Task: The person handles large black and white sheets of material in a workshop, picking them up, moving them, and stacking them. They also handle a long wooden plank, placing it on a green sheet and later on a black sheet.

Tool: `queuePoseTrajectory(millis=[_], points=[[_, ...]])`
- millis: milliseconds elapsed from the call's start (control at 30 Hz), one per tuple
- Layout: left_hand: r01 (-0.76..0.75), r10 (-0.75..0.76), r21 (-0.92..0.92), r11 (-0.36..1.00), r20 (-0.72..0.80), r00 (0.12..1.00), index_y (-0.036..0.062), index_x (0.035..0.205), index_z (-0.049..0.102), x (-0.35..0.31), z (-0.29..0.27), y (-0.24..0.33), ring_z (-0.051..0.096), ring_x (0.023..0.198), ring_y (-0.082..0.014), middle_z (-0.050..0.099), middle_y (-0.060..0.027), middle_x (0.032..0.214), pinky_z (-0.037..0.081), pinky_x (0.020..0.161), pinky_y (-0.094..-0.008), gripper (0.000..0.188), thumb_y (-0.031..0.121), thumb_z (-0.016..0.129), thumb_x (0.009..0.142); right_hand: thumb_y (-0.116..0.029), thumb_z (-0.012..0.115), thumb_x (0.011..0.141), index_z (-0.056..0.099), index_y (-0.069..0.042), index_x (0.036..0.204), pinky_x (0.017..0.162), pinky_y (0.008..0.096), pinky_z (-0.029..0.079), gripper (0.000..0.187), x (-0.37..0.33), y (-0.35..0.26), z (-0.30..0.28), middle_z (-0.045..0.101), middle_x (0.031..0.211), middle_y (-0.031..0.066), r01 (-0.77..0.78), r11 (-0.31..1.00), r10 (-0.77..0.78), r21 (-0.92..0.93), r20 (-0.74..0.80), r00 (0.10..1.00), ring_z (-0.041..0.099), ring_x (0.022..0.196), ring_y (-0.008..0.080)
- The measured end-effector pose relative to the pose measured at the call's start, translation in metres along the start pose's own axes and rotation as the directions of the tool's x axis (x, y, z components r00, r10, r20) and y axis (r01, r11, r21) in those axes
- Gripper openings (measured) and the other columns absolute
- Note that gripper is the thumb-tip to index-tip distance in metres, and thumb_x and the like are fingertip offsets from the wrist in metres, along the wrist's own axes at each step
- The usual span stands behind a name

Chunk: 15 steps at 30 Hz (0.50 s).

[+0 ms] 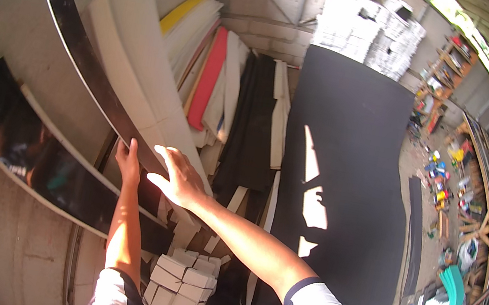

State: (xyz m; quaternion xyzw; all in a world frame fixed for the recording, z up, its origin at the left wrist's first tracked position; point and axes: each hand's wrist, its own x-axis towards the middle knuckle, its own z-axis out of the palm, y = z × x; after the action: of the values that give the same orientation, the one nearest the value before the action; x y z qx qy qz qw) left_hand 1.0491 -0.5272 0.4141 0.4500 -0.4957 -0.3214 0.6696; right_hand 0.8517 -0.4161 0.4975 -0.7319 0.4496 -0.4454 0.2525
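Note:
A long dark board [92, 75] with a thin pale edge stands tilted, running from the upper left down to my hands. My left hand [129, 162] grips its left edge, with part of the fingers hidden by the board. Against its dark face, near the lower part, my right hand [180, 180] is spread with fingers and thumb apart. Tall off-white sheets [143, 64] lean on the wall just behind the board. A glossy black panel [72, 178] with pale edges leans on the wall to the left of my left forearm.
Red [208, 82] and yellow [180, 12] sheets lean farther back. A large black sheet [359, 126] spreads to my right, with white bundles [349, 31] behind it. Stacked white blocks [183, 278] sit close below my arms. Bottles and cans [439, 185] crowd the right-hand floor near teal strips [454, 291].

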Motion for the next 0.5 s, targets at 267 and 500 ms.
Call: queuePoseTrajectory(millis=[267, 500], points=[[0.018, -0.030, 0.231, 0.973, 0.049, 0.998, 0.0030, 0.129, 0.049, -0.094, 0.116, 0.037, 0.050, 0.085, -0.0219, 0.050, -0.0068, 0.094, 0.043, 0.078, -0.0458, 0.036, 0.028, 0.052, 0.103, -0.029, 0.082, 0.082, 0.039, -0.003, 0.148, 0.107, 0.0469, 0.046, 0.082, -0.027, -0.043, -0.080, 0.051, 0.144, 0.0216, -0.139, 0.981, 0.171, 0.137, -0.257, 0.951, 0.054, 0.131, 0.0380], [-0.199, 0.144, 0.058, 0.978, 0.501, 0.853, 0.0015, 0.139, 0.042, -0.220, 0.226, 0.093, 0.050, 0.103, -0.0225, 0.050, -0.0114, 0.113, 0.042, 0.090, -0.0423, 0.046, 0.025, 0.056, 0.102, -0.019, 0.079, 0.083, 0.032, 0.002, 0.150, 0.100, 0.0503, 0.049, 0.084, -0.142, -0.064, -0.155, 0.048, 0.138, 0.0239, -0.277, 0.958, 0.131, -0.080, -0.736, 0.664, 0.058, 0.117, 0.0424]])
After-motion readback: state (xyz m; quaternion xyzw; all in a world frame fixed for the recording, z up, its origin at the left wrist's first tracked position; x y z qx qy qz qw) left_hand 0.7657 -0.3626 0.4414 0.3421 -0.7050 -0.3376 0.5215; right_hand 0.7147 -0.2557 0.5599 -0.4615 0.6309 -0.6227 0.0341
